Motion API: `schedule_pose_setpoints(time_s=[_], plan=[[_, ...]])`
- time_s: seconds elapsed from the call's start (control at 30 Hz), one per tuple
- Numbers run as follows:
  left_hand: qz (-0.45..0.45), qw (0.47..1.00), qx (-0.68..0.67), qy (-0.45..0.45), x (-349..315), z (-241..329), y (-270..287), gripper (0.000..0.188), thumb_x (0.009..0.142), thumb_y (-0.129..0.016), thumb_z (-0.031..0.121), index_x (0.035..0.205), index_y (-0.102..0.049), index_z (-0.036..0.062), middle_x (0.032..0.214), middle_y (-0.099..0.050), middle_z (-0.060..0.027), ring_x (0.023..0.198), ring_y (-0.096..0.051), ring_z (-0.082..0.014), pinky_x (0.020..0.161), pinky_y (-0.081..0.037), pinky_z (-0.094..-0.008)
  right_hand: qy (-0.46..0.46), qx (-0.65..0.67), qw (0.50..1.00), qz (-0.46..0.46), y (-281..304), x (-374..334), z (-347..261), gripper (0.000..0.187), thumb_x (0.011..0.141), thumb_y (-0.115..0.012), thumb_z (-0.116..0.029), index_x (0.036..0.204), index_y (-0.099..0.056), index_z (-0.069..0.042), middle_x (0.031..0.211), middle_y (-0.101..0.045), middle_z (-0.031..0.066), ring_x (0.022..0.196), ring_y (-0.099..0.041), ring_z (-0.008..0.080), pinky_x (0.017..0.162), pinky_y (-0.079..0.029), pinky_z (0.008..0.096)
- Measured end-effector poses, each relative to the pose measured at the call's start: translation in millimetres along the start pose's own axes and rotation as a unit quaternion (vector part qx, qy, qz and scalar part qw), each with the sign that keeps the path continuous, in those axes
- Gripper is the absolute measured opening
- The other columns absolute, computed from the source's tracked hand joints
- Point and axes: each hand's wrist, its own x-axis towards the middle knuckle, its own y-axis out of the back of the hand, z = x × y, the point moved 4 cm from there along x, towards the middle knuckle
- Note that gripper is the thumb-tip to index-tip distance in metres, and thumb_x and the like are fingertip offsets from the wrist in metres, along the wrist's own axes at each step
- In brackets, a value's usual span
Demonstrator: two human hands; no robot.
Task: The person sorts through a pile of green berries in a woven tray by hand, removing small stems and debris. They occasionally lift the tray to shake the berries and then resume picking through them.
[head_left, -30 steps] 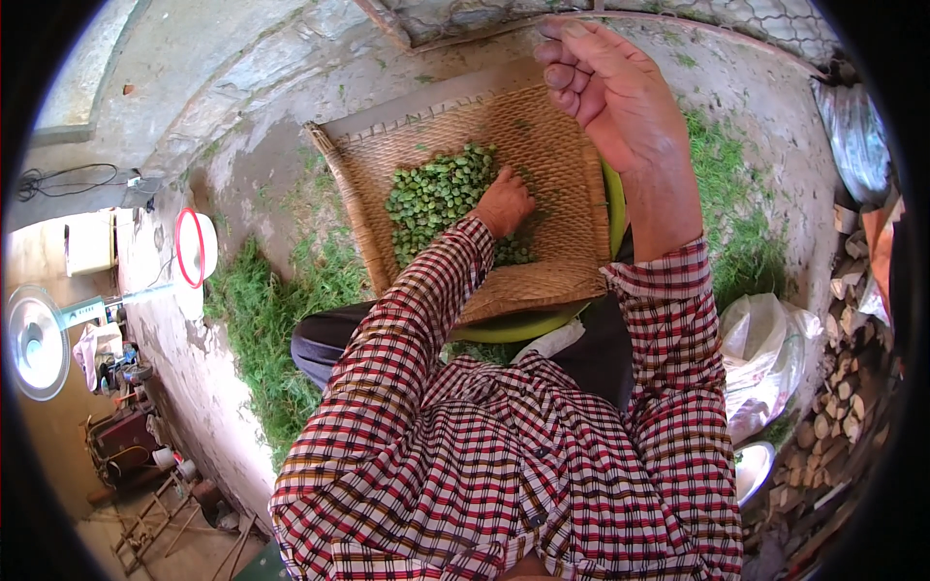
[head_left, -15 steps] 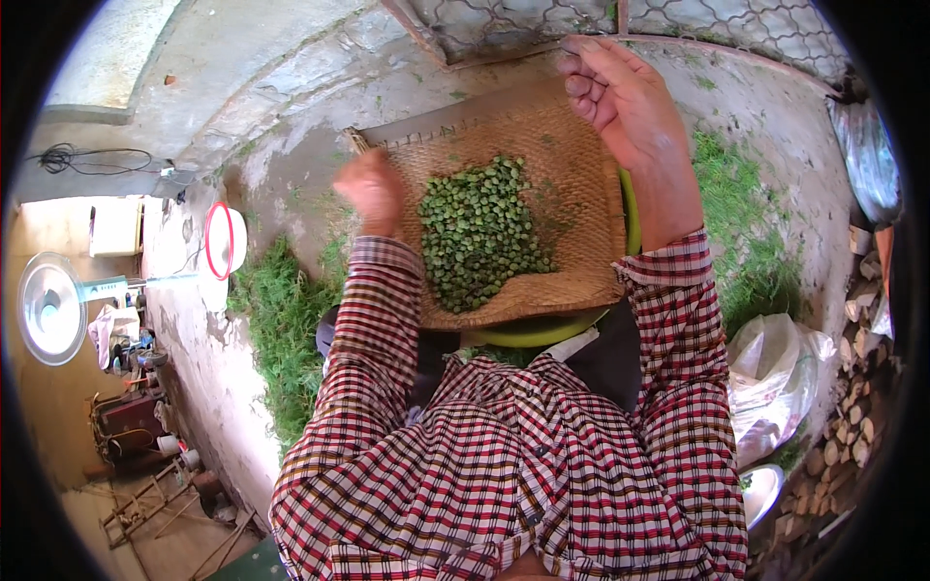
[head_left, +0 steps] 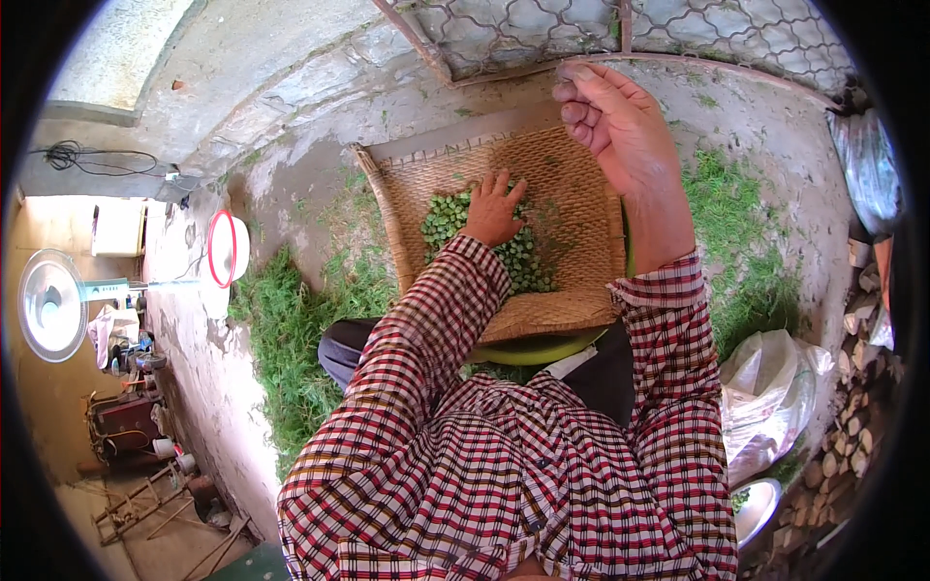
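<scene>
Green pods lay heaped on the woven tray, left of its middle and running toward the near edge. Over them the left hand was spread, seemingly touching; the step in hand looked like working the heap by palm, and the next move seemed to call for a light touch, keeping pods inside the near edge. The right hand hung above the far right corner, fingers curled, thumb and forefinger pressed together; whether they pinched anything, I couldn't tell.
</scene>
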Motion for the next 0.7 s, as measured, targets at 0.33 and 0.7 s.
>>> schedule_pose_setpoints(time_s=[0.33,0.7], plan=[[-0.067,0.994,0.038,-0.081,-37,57,-53,0.053,0.076,-0.062,0.028,0.123,-0.046,0.0106,0.13,-0.036,-0.0166,0.099,-0.048,-0.0327,0.08,-0.041,-0.0401,-0.008,0.001,1.0,-0.002,-2,3,4,0.018,0.084,-0.061,-0.021,0.094,-0.059,-0.006,0.078,-0.064,0.003,0.065,-0.058,0.0068,0.056,-0.046,0.0185],[-0.013,0.993,-0.119,0.007,-24,3,-20,0.018,0.082,-0.052,0.015,0.096,-0.056,0.0043,0.098,-0.052,-0.0164,0.086,-0.053,-0.0311,0.073,-0.047,-0.0414,0.007,-0.001,1.0,0.008,1,-5,-3,0.019,0.084,-0.061,-0.021,0.095,-0.06,-0.006,0.079,-0.064,0.0034,0.065,-0.058,0.0067,0.055,-0.046,0.0182]])
